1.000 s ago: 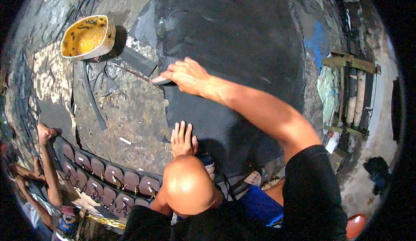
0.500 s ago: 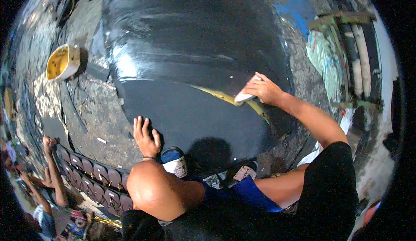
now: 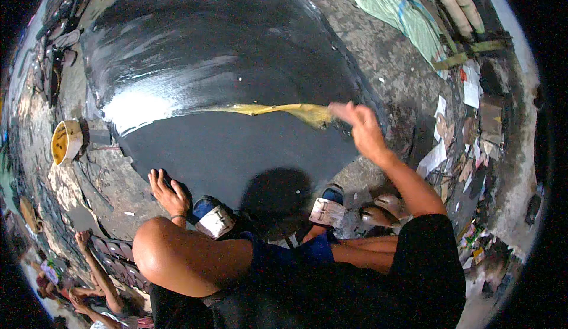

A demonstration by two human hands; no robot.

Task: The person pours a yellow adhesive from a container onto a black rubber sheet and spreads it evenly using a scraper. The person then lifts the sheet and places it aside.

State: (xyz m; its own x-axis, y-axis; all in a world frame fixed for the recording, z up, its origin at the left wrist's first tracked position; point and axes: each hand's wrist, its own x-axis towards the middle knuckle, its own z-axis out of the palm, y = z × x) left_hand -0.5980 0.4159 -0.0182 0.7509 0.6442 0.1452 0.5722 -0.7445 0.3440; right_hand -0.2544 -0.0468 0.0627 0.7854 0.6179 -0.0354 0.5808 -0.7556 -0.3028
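Squatting at the lower edge of the big black sheet (image 3: pixel 236 151), the person flattens the left hand (image 3: pixel 168 192), fingers spread, to pin it while the right hand (image 3: pixel 361 129) (grip blurred, cannot tell) trails a yellow glue streak (image 3: pixel 278 110) at centre frame.

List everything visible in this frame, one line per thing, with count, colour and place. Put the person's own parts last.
large black rubber sheet: one, black, spread on the ground at centre
streak of yellow glue: one, yellow, across the sheet's middle
round tub of yellow glue: one, cream outside, left of the sheet
green fabric bundle: one, pale green, top right
paper scraps: several, white, right side
sandals: two, blue and white, lower centre
another person's arm: one, lower left
left hand: flat on the sheet's near edge
right hand: at the streak's right end, blurred
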